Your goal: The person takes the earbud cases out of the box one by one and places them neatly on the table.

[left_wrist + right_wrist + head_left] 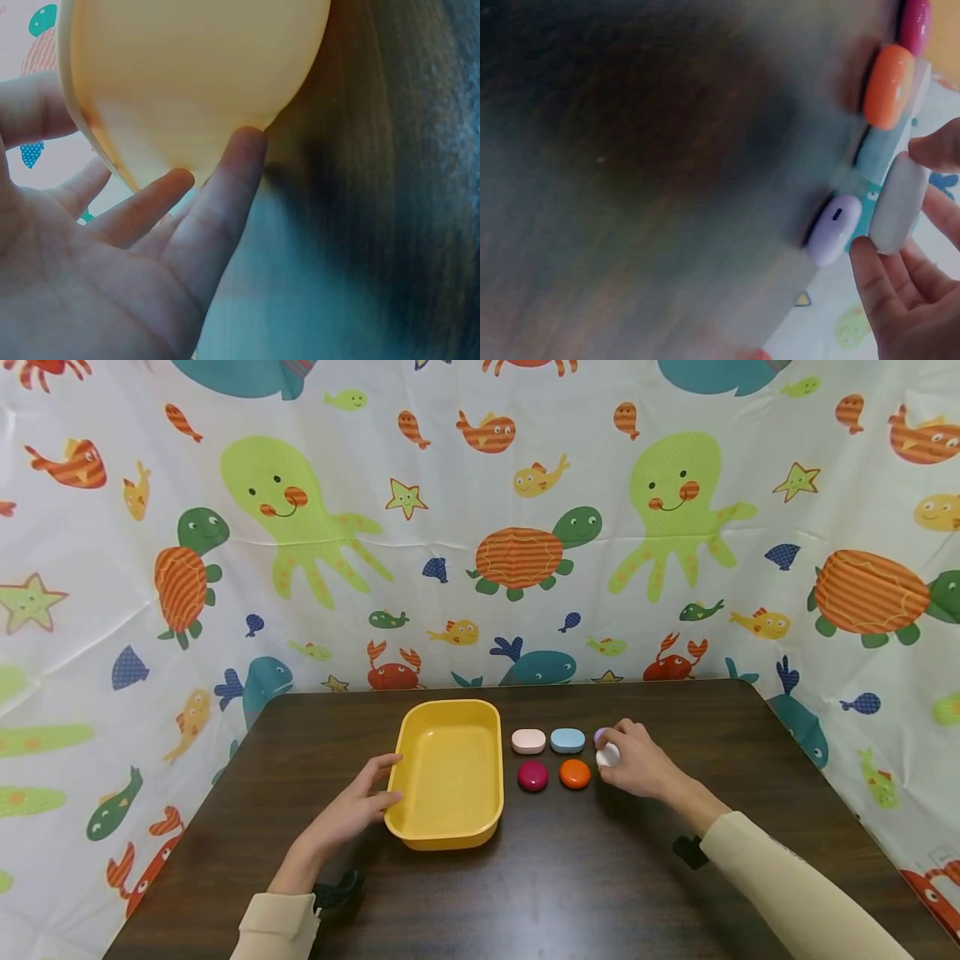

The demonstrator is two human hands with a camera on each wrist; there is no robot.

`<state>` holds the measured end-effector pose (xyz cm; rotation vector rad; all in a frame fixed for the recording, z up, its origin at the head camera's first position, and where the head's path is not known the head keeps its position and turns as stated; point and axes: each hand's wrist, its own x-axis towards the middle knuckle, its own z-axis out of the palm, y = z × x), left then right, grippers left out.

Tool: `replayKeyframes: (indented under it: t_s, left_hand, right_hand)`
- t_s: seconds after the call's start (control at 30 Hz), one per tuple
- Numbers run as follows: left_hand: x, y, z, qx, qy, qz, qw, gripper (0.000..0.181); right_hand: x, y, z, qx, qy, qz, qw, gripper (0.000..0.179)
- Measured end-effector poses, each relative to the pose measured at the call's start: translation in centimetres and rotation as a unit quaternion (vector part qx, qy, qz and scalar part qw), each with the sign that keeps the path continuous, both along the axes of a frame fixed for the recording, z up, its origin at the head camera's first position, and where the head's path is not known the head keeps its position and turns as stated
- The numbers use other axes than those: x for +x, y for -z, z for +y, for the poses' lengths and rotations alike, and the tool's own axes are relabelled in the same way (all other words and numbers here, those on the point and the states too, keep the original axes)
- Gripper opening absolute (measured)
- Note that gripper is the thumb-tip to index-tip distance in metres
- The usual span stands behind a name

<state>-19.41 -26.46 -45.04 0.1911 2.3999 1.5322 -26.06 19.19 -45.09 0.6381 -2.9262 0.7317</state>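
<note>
My left hand (351, 810) rests against the left side of a yellow rectangular tub (444, 841), fingers spread and mostly straight. In the left wrist view, fingertips touch the wall of the tub (195, 82). To the right, my right hand (639, 765) pinches a smooth white rounded piece (900, 202) between thumb and fingers, over the table. Right behind it lies a lilac oval piece (833, 230) with a small dark slot. Nearest on the hand's left are a glossy orange rounded piece (574, 774) and a light blue oblong one (567, 741).
Between the tub and those pieces lie a pale pink oblong piece (528, 742) and a dark magenta round one (532, 776). All stand on a dark wooden table (570, 893). A white curtain (450, 560) printed with sea animals hangs behind the table and along its sides.
</note>
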Motion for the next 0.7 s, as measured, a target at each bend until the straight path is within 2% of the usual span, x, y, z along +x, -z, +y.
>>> replayKeyframes:
  t_s: [0.7]
  left_hand:
    - [0.1,0.1,-0.1,-0.004,0.002,0.0,1.0,0.066]
  right_hand:
    - [-0.1,1.7,0.7,0.029,0.005,-0.044,0.9986,0.025]
